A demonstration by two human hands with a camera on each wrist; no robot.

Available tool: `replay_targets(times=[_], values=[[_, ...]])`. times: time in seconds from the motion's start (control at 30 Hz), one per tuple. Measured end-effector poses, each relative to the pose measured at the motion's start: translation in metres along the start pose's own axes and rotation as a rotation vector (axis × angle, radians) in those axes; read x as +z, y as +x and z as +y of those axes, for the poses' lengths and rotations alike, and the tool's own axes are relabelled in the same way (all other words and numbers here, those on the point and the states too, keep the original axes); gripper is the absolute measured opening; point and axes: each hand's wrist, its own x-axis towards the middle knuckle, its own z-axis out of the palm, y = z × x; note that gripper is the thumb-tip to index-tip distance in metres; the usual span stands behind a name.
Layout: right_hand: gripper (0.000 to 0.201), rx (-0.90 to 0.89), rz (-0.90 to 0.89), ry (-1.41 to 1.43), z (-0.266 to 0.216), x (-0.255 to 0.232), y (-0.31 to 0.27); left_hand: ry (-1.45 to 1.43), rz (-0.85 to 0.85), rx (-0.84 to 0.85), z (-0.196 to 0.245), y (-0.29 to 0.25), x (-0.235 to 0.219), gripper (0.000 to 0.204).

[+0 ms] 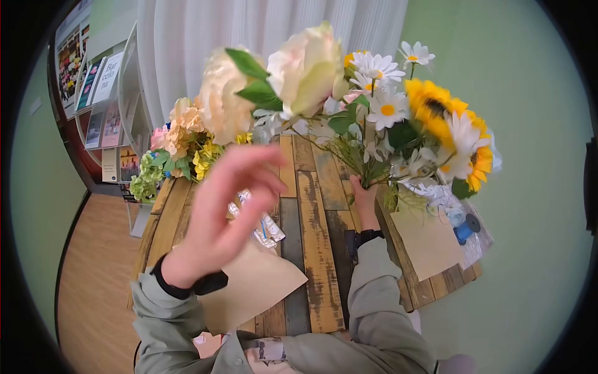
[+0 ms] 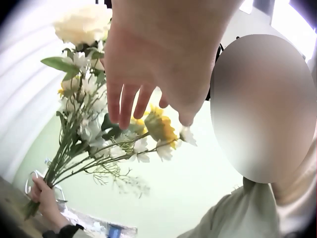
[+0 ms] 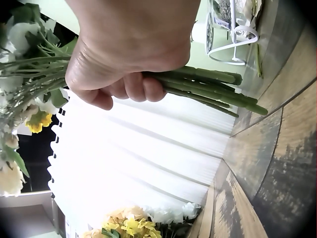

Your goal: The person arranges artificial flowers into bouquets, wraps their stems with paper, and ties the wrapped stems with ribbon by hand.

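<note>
My right hand (image 1: 366,201) grips the green stems (image 3: 203,87) of a bouquet, fingers wrapped round them, and the cut ends stick out beyond the hand over the tabletop. White daisies (image 1: 387,112), yellow sunflowers (image 1: 430,106) and large cream blooms (image 1: 305,75) spread above the grip. The cream blooms lean left. Raised in front of them is my left hand (image 1: 230,212), blurred in the head view and holding nothing. In the left wrist view its fingers (image 2: 128,106) hang loosely extended, overlapping the bouquet.
A wooden plank table (image 1: 317,249) bears brown paper sheets (image 1: 255,283) at left and right, white wrapped packets (image 1: 269,229) and a blue ribbon spool (image 1: 466,229). Peach and yellow flowers (image 1: 187,128) stand at the back left. Beyond are a white curtain (image 1: 180,37) and a magazine rack (image 1: 106,112).
</note>
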Motion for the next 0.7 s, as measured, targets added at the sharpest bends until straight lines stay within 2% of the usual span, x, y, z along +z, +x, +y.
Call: replay_targets(times=[0.03,0.07,0.13,0.17,0.3,0.37,0.4,0.47,0.5,0.53,0.57,0.6,0.63,0.7], values=[[0.021,-0.049,-0.055,-0.188,0.015,-0.007,0.002,-0.012,0.088,0.027,-0.001,0.010,-0.008,0.036],[0.021,-0.050,-0.060,-0.185,0.016,-0.003,-0.011,-0.007,0.188,0.029,0.002,0.020,-0.009,0.038],[0.041,0.544,0.047,1.056,0.015,0.008,-0.042,0.008,0.320,-0.010,0.007,0.032,-0.006,0.051],[0.031,0.646,-0.887,1.263,-0.090,-0.029,-0.037,0.066,0.353,-0.029,0.007,0.037,-0.004,0.058],[0.030,0.586,-0.789,1.037,-0.090,-0.023,-0.036,0.071,0.321,0.022,-0.008,0.047,-0.001,0.061],[0.029,0.530,-0.712,0.890,-0.089,-0.017,-0.034,0.385,0.177,0.088,-0.009,0.044,-0.010,0.054],[0.029,0.501,-0.670,0.819,-0.089,-0.014,-0.033,0.384,0.173,0.093,-0.007,0.040,-0.009,0.054],[0.028,0.445,-0.580,0.679,-0.087,-0.006,-0.030,0.584,0.052,0.068,0.002,0.015,0.001,0.057],[0.028,0.419,-0.534,0.609,-0.086,-0.002,-0.028,0.590,-0.010,-0.009,0.004,-0.001,0.011,0.057],[0.027,0.393,-0.486,0.540,-0.085,0.002,-0.027,0.670,-0.095,0.005,0.013,-0.012,0.017,0.055],[0.027,0.370,-0.440,0.468,-0.084,0.006,-0.025,0.873,-0.151,0.052,0.010,-0.032,0.024,0.058],[0.027,0.348,-0.392,0.396,-0.083,0.009,-0.024,0.814,-0.217,0.060,0.026,-0.039,0.032,0.063],[0.027,0.327,-0.346,0.323,-0.082,0.013,-0.022,0.878,-0.320,0.081,0.029,-0.052,0.037,0.072],[0.026,0.290,-0.260,0.173,-0.079,0.018,-0.020,0.619,-0.421,-0.078,0.026,-0.063,0.038,0.070]])
